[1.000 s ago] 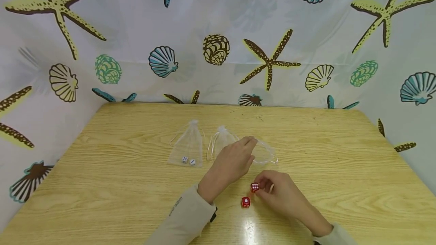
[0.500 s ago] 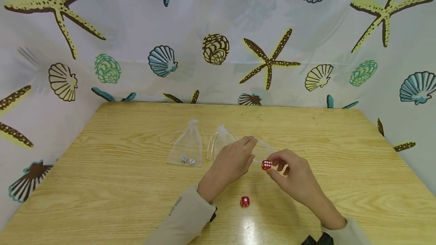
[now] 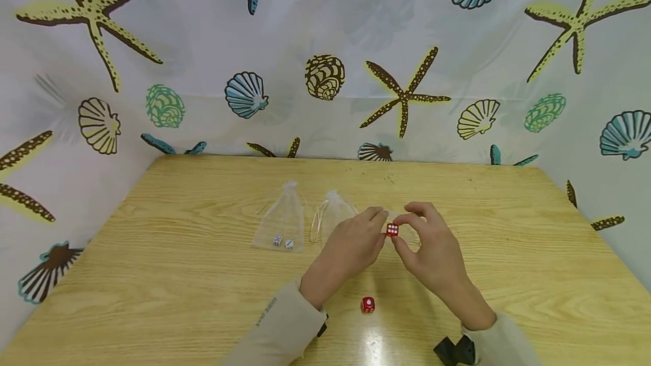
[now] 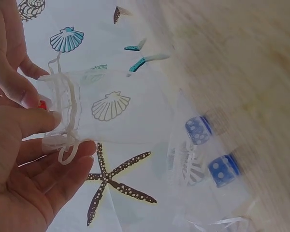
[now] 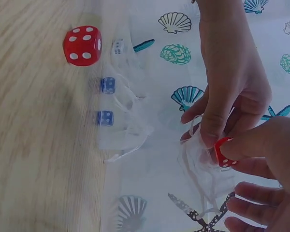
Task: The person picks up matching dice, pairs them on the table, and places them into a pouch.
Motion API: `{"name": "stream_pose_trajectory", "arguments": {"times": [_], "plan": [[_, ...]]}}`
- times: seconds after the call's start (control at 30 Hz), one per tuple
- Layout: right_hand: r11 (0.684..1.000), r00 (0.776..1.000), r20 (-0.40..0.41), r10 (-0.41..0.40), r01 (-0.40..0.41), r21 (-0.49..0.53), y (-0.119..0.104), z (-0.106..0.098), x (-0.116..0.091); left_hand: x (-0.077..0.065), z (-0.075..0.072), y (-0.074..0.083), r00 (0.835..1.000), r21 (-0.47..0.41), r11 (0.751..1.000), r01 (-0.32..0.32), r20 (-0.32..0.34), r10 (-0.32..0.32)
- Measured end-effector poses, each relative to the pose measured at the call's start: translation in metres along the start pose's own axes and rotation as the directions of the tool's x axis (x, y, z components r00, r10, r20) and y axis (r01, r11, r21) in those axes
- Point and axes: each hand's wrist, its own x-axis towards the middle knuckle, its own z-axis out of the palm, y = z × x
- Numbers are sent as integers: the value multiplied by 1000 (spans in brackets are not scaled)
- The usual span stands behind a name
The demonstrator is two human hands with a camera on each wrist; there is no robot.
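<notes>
My right hand (image 3: pixel 437 247) pinches a red die (image 3: pixel 392 230) with white pips between thumb and index finger. It holds the die at the mouth of a sheer white drawstring bag (image 4: pixel 73 104). The bag's rim is gripped by my left hand (image 3: pixel 351 242), thumb on one side and fingers on the other. In the right wrist view, the die (image 5: pixel 225 153) lies against the bag's edge, close to the left fingers; how far inside it is, I cannot tell. A second red die (image 3: pixel 368 305) rests on the table, nearer to me.
A sheer bag (image 3: pixel 278 213) with two white dice lies left on the wooden table (image 3: pixel 178 275). Beside it is another sheer bag (image 3: pixel 333 213), partly behind my left hand; in the left wrist view it contains blue dice (image 4: pixel 223 170). A shell-patterned cloth (image 3: pixel 285 33) surrounds the table.
My right hand has lifted the red die from beside the other one and carried it away from me to the bag's mouth. The left hand has stayed almost in place at the bag.
</notes>
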Motion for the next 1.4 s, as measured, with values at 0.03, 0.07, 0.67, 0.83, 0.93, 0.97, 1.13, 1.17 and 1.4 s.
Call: {"name": "stream_pose_trajectory", "arguments": {"times": [0.03,0.07,0.67,0.83,0.93,0.97,1.13,1.17,1.4], "plan": [[1000,1000,2,-5,5,-10,0,0,0,0,0,0,1000,4,1000,-1,-2,1],[1000,1000,4,-11,11,-22,0,0,0,0,-1,0,1000,6,1000,-4,-7,4],[969,998,58,-30,43,-245,4,-7,-4,-2,0,2,999,-10,1000,-19,-36,19],[973,997,72,-21,37,-229,3,-7,-4,-2,0,2,1000,29,999,-18,-25,18],[976,997,73,-17,32,-214,4,-7,-4,-2,0,2,1000,20,1000,-16,-16,16],[977,997,70,-17,31,-209,5,-7,-4,-2,0,2,1000,17,1000,-16,-15,16],[982,998,53,-20,30,-189,8,-7,-3,-1,1,1,999,15,999,-32,-31,33],[982,998,50,-24,32,-184,8,-7,-3,-1,1,1,999,13,999,-34,-34,34],[986,998,7,-65,65,-154,12,-4,-3,-1,0,1,999,-40,999,-21,-39,20]]}}
